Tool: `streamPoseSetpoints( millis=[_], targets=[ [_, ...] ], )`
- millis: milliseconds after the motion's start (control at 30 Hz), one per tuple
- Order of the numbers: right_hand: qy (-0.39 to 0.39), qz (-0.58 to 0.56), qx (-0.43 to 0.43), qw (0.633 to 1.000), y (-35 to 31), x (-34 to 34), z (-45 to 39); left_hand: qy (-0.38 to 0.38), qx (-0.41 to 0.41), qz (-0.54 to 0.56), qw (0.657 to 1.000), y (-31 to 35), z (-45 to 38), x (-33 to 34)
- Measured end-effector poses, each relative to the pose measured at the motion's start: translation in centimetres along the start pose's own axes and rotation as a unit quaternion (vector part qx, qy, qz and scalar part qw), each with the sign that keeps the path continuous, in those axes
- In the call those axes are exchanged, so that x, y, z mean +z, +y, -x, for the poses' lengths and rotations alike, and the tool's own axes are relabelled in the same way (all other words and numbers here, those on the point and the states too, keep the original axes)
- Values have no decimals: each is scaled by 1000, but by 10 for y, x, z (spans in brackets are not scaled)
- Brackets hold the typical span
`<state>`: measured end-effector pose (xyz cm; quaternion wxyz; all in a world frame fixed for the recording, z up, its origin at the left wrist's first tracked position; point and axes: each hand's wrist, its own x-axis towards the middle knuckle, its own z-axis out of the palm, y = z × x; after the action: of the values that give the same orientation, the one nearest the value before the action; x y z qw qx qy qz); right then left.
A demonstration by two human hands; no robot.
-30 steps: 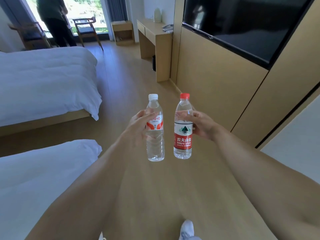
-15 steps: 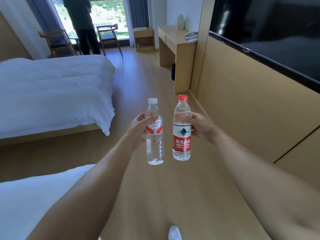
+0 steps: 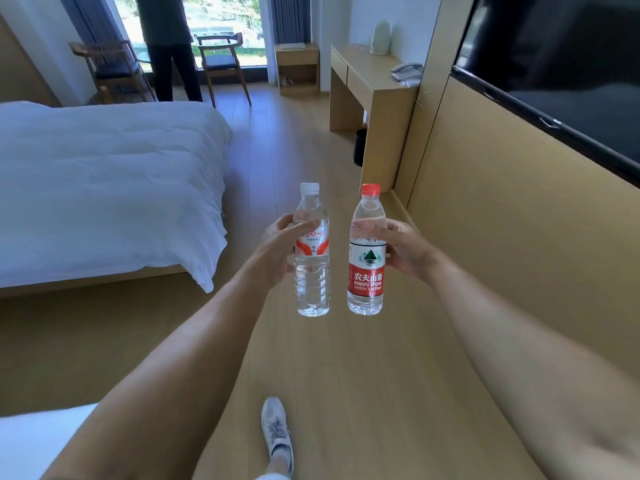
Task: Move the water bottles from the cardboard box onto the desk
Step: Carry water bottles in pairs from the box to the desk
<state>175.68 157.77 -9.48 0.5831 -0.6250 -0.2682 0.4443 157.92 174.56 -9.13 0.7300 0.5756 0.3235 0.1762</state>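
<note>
Two bare forearms reach up from the bottom corners, above a white sneaker (image 3: 277,433) at bottom centre. Mid-frame, the left hand (image 3: 277,249) grips the white-capped bottle (image 3: 311,251) upright; just beside it, apart, the right hand (image 3: 407,249) grips the red-capped bottle (image 3: 367,252). Farther off, a white bed (image 3: 104,188) fills the left, the desk (image 3: 372,84) stands upper right, and a person (image 3: 168,46) stands at the window, top.
</note>
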Motion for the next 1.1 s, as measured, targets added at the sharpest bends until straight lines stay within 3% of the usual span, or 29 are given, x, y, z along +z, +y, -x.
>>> streamPoseSetpoints(
  millis=[733,1100],
  targets=[
    [62,-15,-22,998,-82,-7,-350,-74,-29,-8,997,115,-364,-115],
    [24,30,1,999,-126,-57,-573,-28,-25,-18,999,166,-569,-132]
  ],
)
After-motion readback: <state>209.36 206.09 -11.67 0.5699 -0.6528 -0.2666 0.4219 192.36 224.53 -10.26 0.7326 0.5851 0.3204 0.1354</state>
